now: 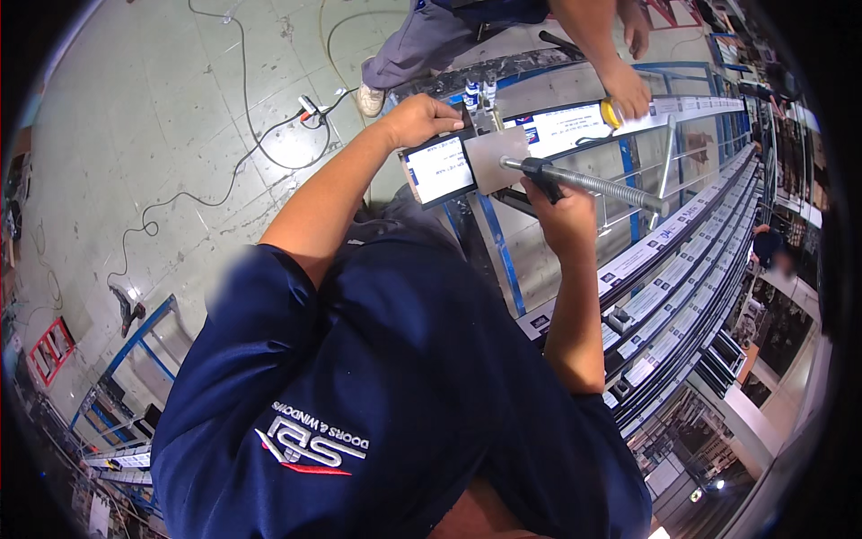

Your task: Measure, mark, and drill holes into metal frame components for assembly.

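Note:
My left hand [417, 122] closes over the far edge of a dark-framed profile [440, 171] with white printed film, near its left end. My right hand [567, 220] is wrapped round a black handle [546, 180] below a thick threaded rod [611, 189]. One end of the rod meets a pale square plate [498, 162], which hides part of the profile behind it. Just beyond the plate stands a small metal fitting [485, 117]. Farther right, a co-worker's hand [627, 94] is at a yellow object [611, 114] on a long film-covered profile [566, 130].
A blue metal frame [503, 251] stands below the profiles. Many long film-covered profiles [669, 296] lie stacked to my right. A black cable [242, 90] loops over the tiled floor at the left, with a dark tool [126, 310] and a red frame [52, 350].

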